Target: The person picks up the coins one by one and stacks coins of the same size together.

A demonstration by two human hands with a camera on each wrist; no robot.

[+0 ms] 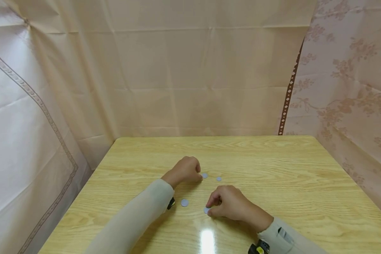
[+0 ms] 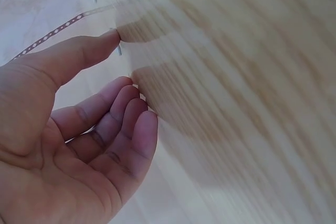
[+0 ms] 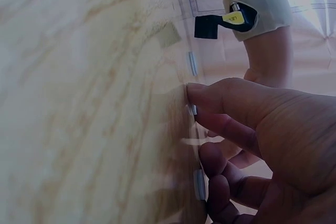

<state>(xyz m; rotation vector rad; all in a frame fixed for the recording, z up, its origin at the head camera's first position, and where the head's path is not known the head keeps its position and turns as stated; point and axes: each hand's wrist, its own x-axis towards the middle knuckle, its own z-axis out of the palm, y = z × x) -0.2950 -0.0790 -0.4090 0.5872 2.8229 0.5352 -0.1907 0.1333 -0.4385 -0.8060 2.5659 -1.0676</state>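
Several small, flat, pale round discs lie on the wooden table. My right hand (image 1: pixel 231 203) has its thumb and index finger at opposite edges of the near right disc (image 1: pixel 207 210), pinching it at the tabletop. In the right wrist view this disc (image 3: pixel 193 109) shows between those two digits, the other fingers curled below. My left hand (image 1: pixel 185 170) rests its fingertips on the table beside a far disc (image 1: pixel 204 175). Its fingers bend loosely, with a gap to the thumb and nothing between; a disc (image 2: pixel 119 50) shows just past the thumb tip in the left wrist view.
Another far disc (image 1: pixel 219 179) lies to the right, and a near disc (image 1: pixel 185 202) lies beside the left wrist. The wooden table (image 1: pixel 273 165) reaches back to a beige cloth (image 1: pixel 190 77). Patterned cloths hang at both sides. Each wrist wears a small black device (image 1: pixel 259 247).
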